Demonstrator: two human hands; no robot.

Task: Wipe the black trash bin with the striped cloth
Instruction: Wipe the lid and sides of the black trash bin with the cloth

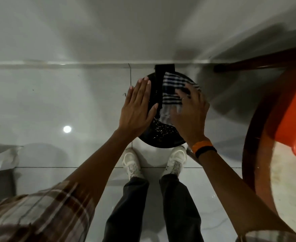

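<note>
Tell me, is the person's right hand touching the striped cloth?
Touching. The head view shows the right hand lying on the striped cloth, its fingers spread over the stripes, pressing it onto the black trash bin.

Left hand [137,109] flat, right hand [191,113] spread

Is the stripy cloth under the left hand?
No, the striped cloth lies under the right hand on the black trash bin; the left hand is flat at its rim.

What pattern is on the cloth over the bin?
White with dark stripes crossing into a check; the striped cloth shows best in the head view.
</note>
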